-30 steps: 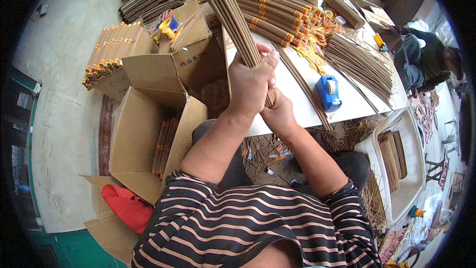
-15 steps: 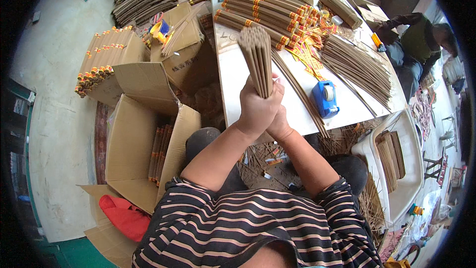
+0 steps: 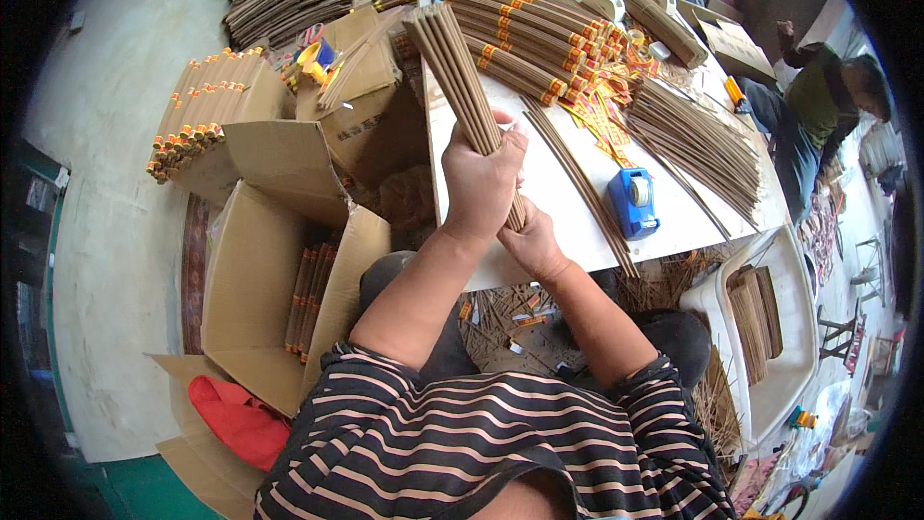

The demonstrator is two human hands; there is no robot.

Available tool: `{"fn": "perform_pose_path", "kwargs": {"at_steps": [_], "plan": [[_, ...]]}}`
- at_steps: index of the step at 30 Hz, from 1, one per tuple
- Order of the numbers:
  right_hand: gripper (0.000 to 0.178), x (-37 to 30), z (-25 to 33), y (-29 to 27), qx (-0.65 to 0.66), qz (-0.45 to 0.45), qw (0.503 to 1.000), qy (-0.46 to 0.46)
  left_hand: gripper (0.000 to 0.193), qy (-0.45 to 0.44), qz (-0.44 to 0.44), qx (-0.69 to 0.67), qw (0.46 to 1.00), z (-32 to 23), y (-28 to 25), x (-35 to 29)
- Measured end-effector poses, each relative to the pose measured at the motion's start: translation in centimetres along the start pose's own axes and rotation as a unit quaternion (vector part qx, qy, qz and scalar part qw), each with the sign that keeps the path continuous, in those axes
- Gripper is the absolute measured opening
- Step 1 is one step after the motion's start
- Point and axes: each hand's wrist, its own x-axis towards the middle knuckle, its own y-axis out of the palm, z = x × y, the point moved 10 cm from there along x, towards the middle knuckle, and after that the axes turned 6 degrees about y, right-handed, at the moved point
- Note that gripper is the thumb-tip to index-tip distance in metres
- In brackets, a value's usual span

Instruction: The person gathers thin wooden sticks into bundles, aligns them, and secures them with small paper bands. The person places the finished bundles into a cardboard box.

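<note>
head view: hands (image 3: 478, 188) round brown sticks (image 3: 460, 77), cardboard box (image 3: 241, 279) with banded bundles (image 3: 310, 294) inside, white tub (image 3: 795, 366) with other sticks (image 3: 754, 320).

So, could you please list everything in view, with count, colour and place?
Table: one, white, ahead
Held stick bundle: one, brown, centre, in hand
Banded bundles: many, brown with red-yellow bands, far on the table; also a left stack
Loose sticks: many, brown, table's right side
Paper strips: several, yellow-red, mid-table
Tape dispenser: one, blue, near table edge
Cartons: several, brown, left
Fabric piece: one, red, lower left
Tub: one, white, right, sticks inside
Scraps: many, mostly brown, below table edge
Other people: at least three, mixed clothing colours, far side and right
Striped shirt: one, black and pale, lower centre
Left hand: one, bare, around the held stick bundle
Right hand: one, bare, at that bundle's lower end
</note>
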Motion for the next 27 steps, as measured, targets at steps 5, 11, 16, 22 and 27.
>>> {"fn": "perform_pose_path", "kwargs": {"at_steps": [5,11,16,22,27], "plan": [[0.024,-1.6,2.6,0.2,0.052,-0.032,0.998,0.011,0.021,-0.042,0.022,0.068,0.997,1.6,0.3,-1.7],[0.036,-4.2,5.9,0.1,0.072,-0.035,0.996,0.04,0.019,-0.096,0.028,0.018,0.995,1.8,0.2,-4.1],[0.03,-5.3,7.3,-0.2,0.053,-0.01,0.996,0.076,0.019,-0.063,0.046,0.007,0.997,-0.7,0.8,-3.8],[0.025,-6.3,7.6,0.3,0.108,-0.013,0.993,0.052,0.015,-0.088,0.053,-0.019,0.995,-1.6,1.4,-4.6],[0.027,-7.9,10.3,1.4,0.063,0.152,0.986,0.028,0.016,-0.109,0.089,-0.028,0.99,-2.2,1.0,-4.3]]}}
